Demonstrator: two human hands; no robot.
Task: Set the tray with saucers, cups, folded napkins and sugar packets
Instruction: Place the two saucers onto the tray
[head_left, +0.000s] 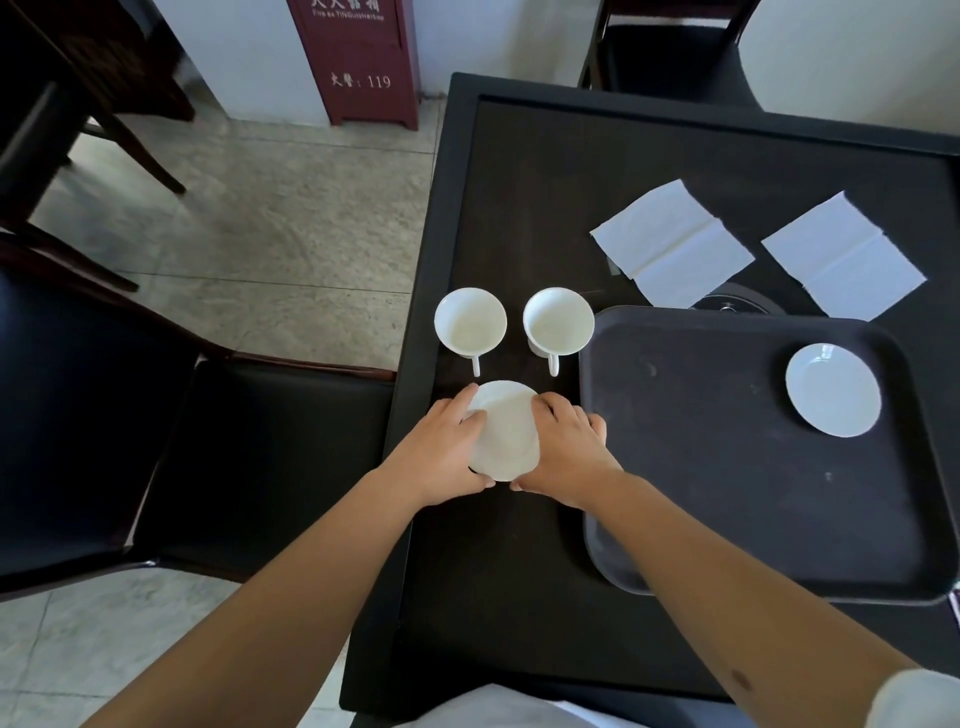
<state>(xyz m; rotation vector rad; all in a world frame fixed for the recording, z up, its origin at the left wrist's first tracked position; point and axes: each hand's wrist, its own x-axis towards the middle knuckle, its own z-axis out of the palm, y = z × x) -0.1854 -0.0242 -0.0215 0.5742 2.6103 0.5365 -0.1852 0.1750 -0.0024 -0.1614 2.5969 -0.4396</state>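
- Both hands close on one white saucer (505, 430) at the near left of the dark tabletop (519, 197): the left hand (451, 447) curls its fingers and thumb round the saucer's left rim, the right hand (563, 452) does the same on the right rim, so neither is spread or free.
- The saucer sits between the two hands, seemingly just off the tabletop, though the lift cannot be confirmed from this angle.
- Its destination, judged from the task, lies to the right: the black tray (701, 519), whose left edge is just beside the right hand, making that hand the nearer one for the carry.
- A second saucer (832, 389) already rests in the tray's far right corner, well apart from the hands.
- Two empty white cups (470, 321) stand side by side just beyond the held saucer, handles pointing toward the person.
- Two unfolded napkins (672, 244) lie farther off, beyond the tray; no sugar packets are visible.
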